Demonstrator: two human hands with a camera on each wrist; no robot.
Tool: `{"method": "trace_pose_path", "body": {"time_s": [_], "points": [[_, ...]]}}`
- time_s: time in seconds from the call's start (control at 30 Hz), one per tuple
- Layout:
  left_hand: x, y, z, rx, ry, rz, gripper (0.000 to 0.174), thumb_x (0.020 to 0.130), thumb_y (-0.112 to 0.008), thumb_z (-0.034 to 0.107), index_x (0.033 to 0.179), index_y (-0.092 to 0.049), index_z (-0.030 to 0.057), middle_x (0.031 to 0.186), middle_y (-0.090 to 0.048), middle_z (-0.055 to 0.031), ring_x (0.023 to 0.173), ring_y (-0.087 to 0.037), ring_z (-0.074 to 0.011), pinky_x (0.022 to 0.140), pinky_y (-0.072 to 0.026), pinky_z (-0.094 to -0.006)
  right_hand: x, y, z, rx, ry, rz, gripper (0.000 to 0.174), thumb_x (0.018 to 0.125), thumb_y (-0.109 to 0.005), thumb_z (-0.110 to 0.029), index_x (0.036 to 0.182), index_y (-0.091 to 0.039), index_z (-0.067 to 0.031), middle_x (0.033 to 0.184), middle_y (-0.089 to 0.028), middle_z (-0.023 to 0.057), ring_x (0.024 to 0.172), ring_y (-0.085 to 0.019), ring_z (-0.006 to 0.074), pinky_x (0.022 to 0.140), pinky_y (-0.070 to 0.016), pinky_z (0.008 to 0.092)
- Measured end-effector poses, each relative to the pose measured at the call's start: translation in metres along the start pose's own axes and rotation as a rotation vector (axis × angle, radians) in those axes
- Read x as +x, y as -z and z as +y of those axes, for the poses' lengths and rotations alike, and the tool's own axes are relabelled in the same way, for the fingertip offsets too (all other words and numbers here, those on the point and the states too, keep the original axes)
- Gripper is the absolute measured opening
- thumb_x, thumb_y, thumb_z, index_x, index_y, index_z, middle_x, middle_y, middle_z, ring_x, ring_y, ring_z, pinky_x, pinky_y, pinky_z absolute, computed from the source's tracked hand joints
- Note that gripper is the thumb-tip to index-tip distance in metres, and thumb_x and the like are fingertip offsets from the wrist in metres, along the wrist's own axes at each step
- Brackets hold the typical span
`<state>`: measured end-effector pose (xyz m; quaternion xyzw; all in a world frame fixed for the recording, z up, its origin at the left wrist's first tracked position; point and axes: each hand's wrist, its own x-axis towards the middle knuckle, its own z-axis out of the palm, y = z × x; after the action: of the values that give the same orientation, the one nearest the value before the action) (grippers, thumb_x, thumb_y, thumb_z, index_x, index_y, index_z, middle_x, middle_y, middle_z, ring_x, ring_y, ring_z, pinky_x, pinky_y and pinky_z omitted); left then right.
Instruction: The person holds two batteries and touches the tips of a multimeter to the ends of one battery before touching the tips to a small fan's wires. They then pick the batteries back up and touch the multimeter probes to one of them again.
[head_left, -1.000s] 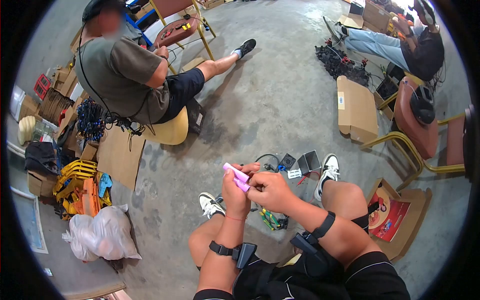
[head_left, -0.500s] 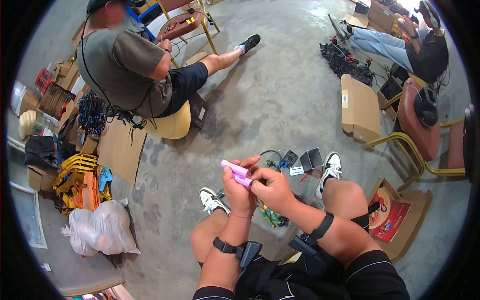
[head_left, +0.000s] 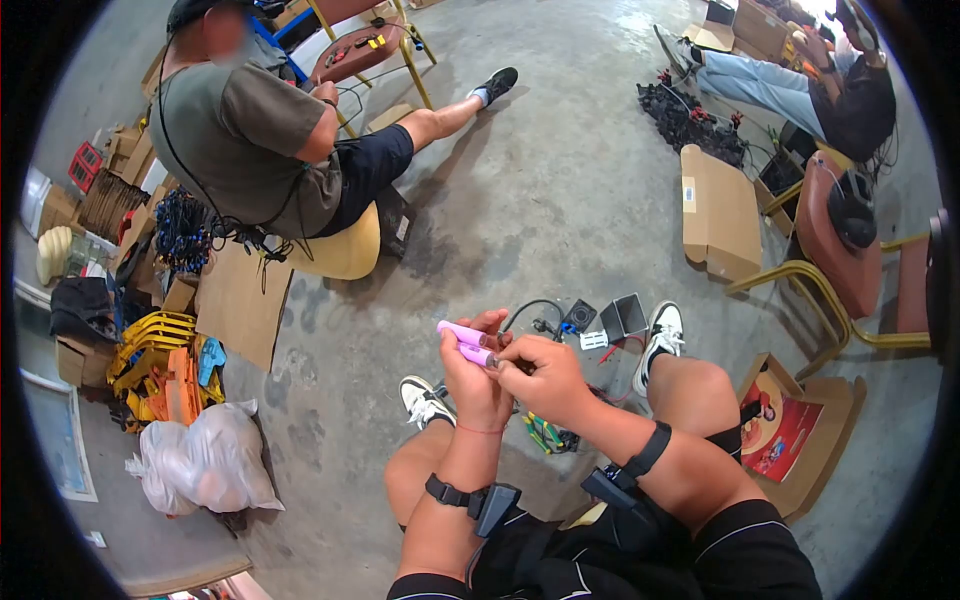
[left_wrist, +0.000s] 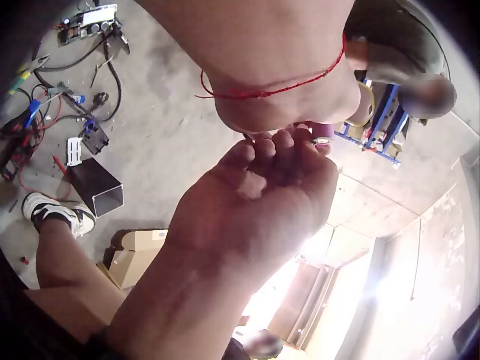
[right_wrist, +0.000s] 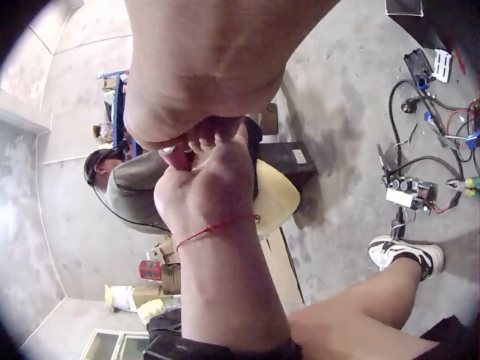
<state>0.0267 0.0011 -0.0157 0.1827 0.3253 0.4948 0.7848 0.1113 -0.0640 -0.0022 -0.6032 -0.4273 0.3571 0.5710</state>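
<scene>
Two pink cylindrical battery cells (head_left: 476, 354) lie side by side in my left hand (head_left: 472, 388), which grips them between thumb and fingers. My right hand (head_left: 546, 376) has its thumb and curled fingers pinched at the near end of the lower cell, where a dark tip shows. In the left wrist view a pink cell (left_wrist: 322, 133) peeks out between the hands, the left wrist above with its red string (left_wrist: 262, 94). Most of the cells are hidden by the fingers in the right wrist view, where only a pink end (right_wrist: 177, 158) shows.
On the floor between the feet are a square dark tube (head_left: 624, 317), a white plastic piece (head_left: 593, 341), green-handled pliers (head_left: 541, 435) and a circuit board (right_wrist: 412, 192) among cables. An open carton (head_left: 835, 430) is at right. A seated person (head_left: 250, 130) is at left.
Both hands have shifted slightly, and the pink cells have moved a little left. The cells' right-hand ends show more than before, with the right fingers still at the lower one.
</scene>
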Motion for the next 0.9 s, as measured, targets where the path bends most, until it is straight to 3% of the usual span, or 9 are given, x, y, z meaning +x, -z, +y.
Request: {"method": "trace_pose_path", "body": {"time_s": [0.2,0.27,0.33,0.4,0.53,0.6,0.7,0.73,0.9], "points": [[-0.001,-0.001,0.001,0.033,-0.007,0.060,0.027,0.101,-0.031,0.037,0.105,-0.041,0.0118,0.103,-0.064,-0.0120,0.101,-0.058,-0.0226,0.080,-0.0471,-0.0336,-0.002,-0.003,0.010,-0.115,0.121,0.015,0.017,0.071,-0.067,-0.013,0.084,-0.068,-0.0019,0.072,-0.061,0.0126,0.066,-0.061,0.0252,0.059,-0.0486,0.0342],[0.000,0.002,0.000,0.042,-0.014,0.062,0.027,0.101,-0.031,0.037,0.105,-0.041,0.0118,0.103,-0.064,-0.0119,0.101,-0.058,-0.0225,0.080,-0.0471,-0.0335,-0.002,-0.003,0.012,-0.125,0.158,0.009,0.016,0.072,-0.066,-0.010,0.086,-0.068,-0.0014,0.071,-0.061,0.0111,0.063,-0.060,0.0213,0.057,-0.0471,0.0317],[0.002,0.007,-0.001,0.092,-0.018,0.032,0.025,0.100,-0.036,0.038,0.104,-0.043,0.0146,0.102,-0.063,-0.0056,0.108,-0.058,-0.0208,0.083,-0.0491,-0.0361,-0.002,-0.004,0.013,-0.134,0.195,0.004,0.016,0.073,-0.066,-0.006,0.087,-0.069,-0.0008,0.071,-0.060,0.0095,0.061,-0.058,0.0175,0.056,-0.0456,0.0293],[0.004,0.010,-0.002,0.085,-0.021,0.024,0.025,0.099,-0.036,0.038,0.104,-0.044,0.0147,0.102,-0.063,-0.0053,0.107,-0.058,-0.0209,0.082,-0.0489,-0.0359,-0.002,-0.004,0.013,-0.145,0.165,-0.006,0.017,0.071,-0.067,-0.013,0.084,-0.068,-0.0036,0.072,-0.062,0.0118,0.067,-0.062,0.0273,0.060,-0.0490,0.0355],[0.012,0.014,0.000,0.079,-0.048,0.093,0.026,0.100,-0.034,0.035,0.105,-0.042,0.0118,0.099,-0.065,-0.0104,0.103,-0.059,-0.0229,0.079,-0.0462,-0.0342,-0.003,0.003,0.010,-0.172,0.311,-0.146,0.016,0.072,-0.066,-0.014,0.085,-0.069,-0.0049,0.072,-0.061,0.0120,0.067,-0.061,0.0266,0.061,-0.0487,0.0345],[0.011,0.008,0.003,0.042,-0.043,0.123,0.025,0.099,-0.034,0.035,0.105,-0.042,0.0116,0.099,-0.066,-0.0104,0.104,-0.059,-0.0228,0.079,-0.0458,-0.0343,-0.005,0.004,0.008,-0.077,0.057,-0.109,0.016,0.076,-0.065,-0.014,0.088,-0.069,-0.0049,0.076,-0.062,0.0125,0.066,-0.061,0.0255,0.061,-0.0486,0.0338],[0.010,0.009,0.002,0.008,-0.044,0.122,0.026,0.099,-0.034,0.035,0.106,-0.042,0.0114,0.099,-0.066,-0.0103,0.105,-0.059,-0.0227,0.080,-0.0455,-0.0345,0.005,0.009,0.007,-0.031,-0.044,-0.001,0.018,0.079,-0.063,-0.015,0.093,-0.068,-0.0039,0.080,-0.063,0.0131,0.066,-0.060,0.0248,0.062,-0.0486,0.0333],[0.009,0.010,0.001,0.015,-0.055,0.094,0.026,0.099,-0.034,0.036,0.106,-0.042,0.0114,0.099,-0.065,-0.0103,0.105,-0.059,-0.0226,0.081,-0.0454,-0.0346,0.006,0.009,0.007,-0.065,-0.008,-0.008,0.016,0.082,-0.065,-0.011,0.096,-0.068,-0.0027,0.080,-0.063,0.0091,0.065,-0.058,0.0129,0.059,-0.0458,0.0275],[0.005,0.002,0.002,0.143,-0.077,0.070,0.026,0.099,-0.033,0.036,0.107,-0.041,0.0118,0.102,-0.065,-0.0109,0.105,-0.058,-0.0226,0.081,-0.0469,-0.0341,0.003,0.011,0.003,-0.257,0.153,-0.110,0.020,0.082,-0.066,-0.015,0.099,-0.067,-0.0035,0.081,-0.064,0.0108,0.067,-0.061,0.0217,0.061,-0.0483,0.0322]]}}
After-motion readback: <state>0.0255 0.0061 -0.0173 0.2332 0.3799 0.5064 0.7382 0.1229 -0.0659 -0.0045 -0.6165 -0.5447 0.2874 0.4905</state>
